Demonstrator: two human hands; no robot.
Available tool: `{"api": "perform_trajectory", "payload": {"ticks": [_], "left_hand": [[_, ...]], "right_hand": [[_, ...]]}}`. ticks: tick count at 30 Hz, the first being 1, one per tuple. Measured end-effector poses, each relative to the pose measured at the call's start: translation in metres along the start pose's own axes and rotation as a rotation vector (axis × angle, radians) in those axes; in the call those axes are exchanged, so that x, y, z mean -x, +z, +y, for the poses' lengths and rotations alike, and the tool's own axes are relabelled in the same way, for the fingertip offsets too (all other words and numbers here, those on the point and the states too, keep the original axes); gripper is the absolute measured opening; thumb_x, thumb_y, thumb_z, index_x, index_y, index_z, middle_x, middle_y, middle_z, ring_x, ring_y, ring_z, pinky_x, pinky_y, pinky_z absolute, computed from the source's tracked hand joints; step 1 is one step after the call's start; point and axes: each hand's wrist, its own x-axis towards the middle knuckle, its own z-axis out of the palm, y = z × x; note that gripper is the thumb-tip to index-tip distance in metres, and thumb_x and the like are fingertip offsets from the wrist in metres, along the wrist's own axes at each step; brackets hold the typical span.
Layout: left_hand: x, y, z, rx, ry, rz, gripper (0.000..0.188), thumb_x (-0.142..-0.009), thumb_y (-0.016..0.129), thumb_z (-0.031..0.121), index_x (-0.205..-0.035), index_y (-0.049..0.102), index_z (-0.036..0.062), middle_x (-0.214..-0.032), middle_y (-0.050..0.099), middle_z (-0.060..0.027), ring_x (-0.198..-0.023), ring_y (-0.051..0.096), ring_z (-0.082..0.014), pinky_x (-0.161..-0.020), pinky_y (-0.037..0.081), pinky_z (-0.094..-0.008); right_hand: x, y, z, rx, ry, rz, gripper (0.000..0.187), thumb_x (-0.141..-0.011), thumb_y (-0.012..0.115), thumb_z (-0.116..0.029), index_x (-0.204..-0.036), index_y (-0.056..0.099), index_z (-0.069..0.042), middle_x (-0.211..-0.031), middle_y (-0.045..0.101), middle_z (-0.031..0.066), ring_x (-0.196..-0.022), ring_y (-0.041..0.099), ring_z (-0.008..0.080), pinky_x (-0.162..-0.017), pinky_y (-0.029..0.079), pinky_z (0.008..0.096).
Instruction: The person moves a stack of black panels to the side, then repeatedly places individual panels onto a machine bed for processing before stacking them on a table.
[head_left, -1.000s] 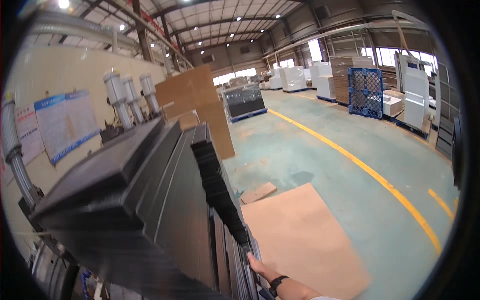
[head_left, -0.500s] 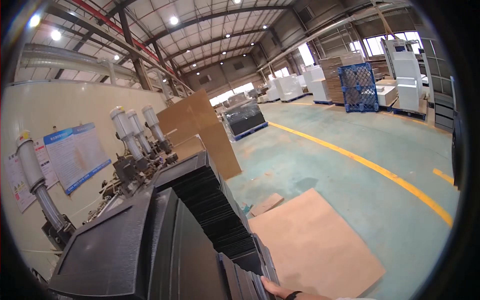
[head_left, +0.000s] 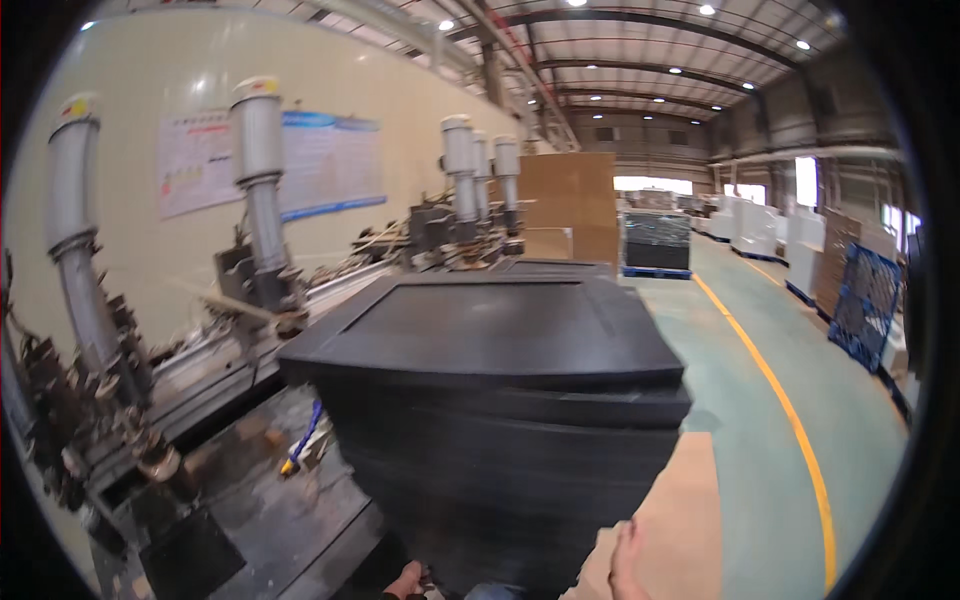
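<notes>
A tall stack of black framed panels (head_left: 480,330) fills the middle, its top panel showing a recessed face. Low at the front, my left hand (head_left: 406,580) is near the stack's lower left edge. Blur and the picture's edge keep its fingers from reading clearly, and whether it touches the stack is unclear. My right hand (head_left: 626,557) is raised beside the stack's lower right edge, fingers stretched upward with nothing visible in them. A small gap seems to separate it from the panels. Further black panels (head_left: 555,267) stand behind this stack.
On the left runs a machine bench (head_left: 290,520) with upright grey cylinders (head_left: 262,180) and a blue-and-yellow tool (head_left: 303,440). Cardboard (head_left: 690,510) lies on the floor at right. A brown board (head_left: 570,200), wrapped pallet load (head_left: 656,245) and blue pallet (head_left: 862,305) stand beyond.
The view has swung left, bringing the stack to the middle and more of the machine into sight. My right hand has left the panels' side edge; my left hand has come into view.
</notes>
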Motion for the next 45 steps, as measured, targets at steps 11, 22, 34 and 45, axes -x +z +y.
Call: {"api": "perform_trajectory", "payload": {"ticks": [11,22,34,45], "left_hand": [[0.079,0.027,-0.065,-0.149,0.762,-0.513,0.07,-0.081,0.07,0.019,-0.139,0.035,0.0009,-0.135,0.044,-0.0184,-0.132,0.037,-0.0295,-0.105,0.036,-0.0381],[0.344,-0.134,0.032,-0.613,1.015,0.597,0.038,-0.087,0.062,0.034,-0.114,0.062,0.007,-0.114,0.059,-0.0155,-0.105,0.057,-0.031,-0.091,0.046,-0.041],[0.3,-0.293,0.027,-1.19,0.821,1.193,0.076,-0.081,0.05,0.064,-0.136,0.048,0.0119,-0.132,0.048,-0.0147,-0.121,0.041,-0.0354,-0.106,0.024,-0.0608],[0.505,-0.219,-0.17,-1.375,1.039,1.258,0.043,-0.069,0.062,0.011,-0.112,0.066,0.0171,-0.087,0.054,-0.0018,-0.08,0.054,-0.0202,-0.068,0.046,-0.0313]], "right_hand": [[0.042,-0.013,-0.516,0.719,-1.57,-0.02,0.067,-0.086,0.063,-0.037,-0.141,0.039,-0.007,-0.14,0.046,0.0161,-0.132,0.041,0.0299,-0.11,0.031,0.0432],[-0.013,0.086,-0.489,0.311,-1.579,-0.315,0.034,-0.072,0.054,0.013,-0.104,0.053,0.0,-0.098,0.052,0.013,-0.098,0.052,0.0288,-0.089,0.043,0.035],[0.276,0.256,-0.403,-0.105,-1.702,-1.031,0.03,-0.066,0.062,0.0,-0.092,0.067,-0.013,-0.085,0.064,0.0033,-0.081,0.058,0.025,-0.07,0.049,0.0365],[0.398,0.349,-0.26,0.004,-1.665,-1.337,0.039,-0.083,0.062,-0.032,-0.115,0.062,-0.009,-0.118,0.063,0.0085,-0.113,0.056,0.0278,-0.098,0.042,0.0461]]}}
